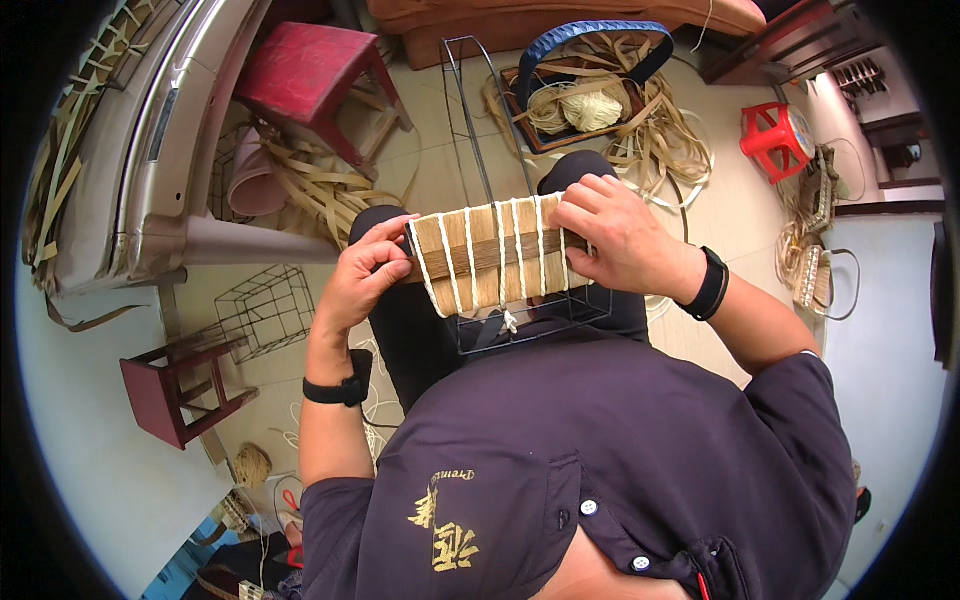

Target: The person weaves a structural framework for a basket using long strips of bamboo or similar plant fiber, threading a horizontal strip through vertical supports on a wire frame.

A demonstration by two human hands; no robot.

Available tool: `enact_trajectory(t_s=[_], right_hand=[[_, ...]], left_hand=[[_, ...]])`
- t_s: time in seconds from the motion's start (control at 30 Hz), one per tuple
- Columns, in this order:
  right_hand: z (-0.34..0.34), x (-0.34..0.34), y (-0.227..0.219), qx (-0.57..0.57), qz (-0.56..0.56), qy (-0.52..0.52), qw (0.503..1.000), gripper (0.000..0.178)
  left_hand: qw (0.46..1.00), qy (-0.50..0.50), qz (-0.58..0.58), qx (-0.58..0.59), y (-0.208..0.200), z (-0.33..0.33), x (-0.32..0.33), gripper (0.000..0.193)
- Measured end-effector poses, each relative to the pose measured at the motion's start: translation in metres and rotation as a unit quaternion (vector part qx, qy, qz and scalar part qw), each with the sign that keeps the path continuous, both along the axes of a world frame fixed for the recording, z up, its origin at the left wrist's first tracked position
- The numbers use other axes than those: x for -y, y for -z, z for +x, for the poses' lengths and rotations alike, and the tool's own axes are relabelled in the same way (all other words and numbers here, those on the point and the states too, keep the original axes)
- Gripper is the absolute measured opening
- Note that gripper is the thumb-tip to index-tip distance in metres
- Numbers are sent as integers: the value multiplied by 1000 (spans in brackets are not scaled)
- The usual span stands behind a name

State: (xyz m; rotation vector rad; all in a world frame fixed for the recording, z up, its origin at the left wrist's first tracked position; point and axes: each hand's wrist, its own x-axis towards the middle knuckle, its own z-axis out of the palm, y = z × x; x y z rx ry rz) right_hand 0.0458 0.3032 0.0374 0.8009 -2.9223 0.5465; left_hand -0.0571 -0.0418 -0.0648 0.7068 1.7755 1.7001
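Across my lap lies a black wire basket frame [470,345] with one side covered by tan flat strips [487,291]. White cords [520,235] run over that panel in spaced rows, and one knotted end hangs at its lower edge. A darker brown strip [487,256] crosses the panel lengthwise, passing among the cords. My left hand [365,270] is closed at the panel's left edge, thumb and forefinger pinching the brown strip's end. At the right edge my right hand [625,235] grips around the strip's other end; its fingertips partly hide what they hold.
A blue-handled basket [597,35] with cream cord balls [592,107] stands ahead amid loose strips [655,145]. A red stool [305,80] and pink bucket [255,180] are at far left. A brown stool [165,400] and wire frame [265,310] lie left; a red plastic stool [778,142] stands right.
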Motion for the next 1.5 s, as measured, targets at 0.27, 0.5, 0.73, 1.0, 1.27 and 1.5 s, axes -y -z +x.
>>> enact_trajectory(t_s=[0.27,0.5,0.73,1.0,1.27,1.5], right_hand=[[-21,-40,-27,32,-55,48,997,29],[-33,-14,-4,289,-129,100,943,43],[-25,-33,8,316,-370,184,854,34],[-21,-79,26,310,-655,85,684,29],[-20,-46,63,325,-726,100,598,24],[-27,-36,104,372,-748,-92,542,30]], left_hand=[[999,28,-1,-16,18,-4,-5,14],[999,42,13,-4,30,-5,-19,9],[996,43,68,-33,-21,-2,-41,15],[989,25,20,-146,-181,14,-99,14],[972,118,-199,-41,-228,30,-112,14],[948,164,-215,-168,-253,43,-130,12]])
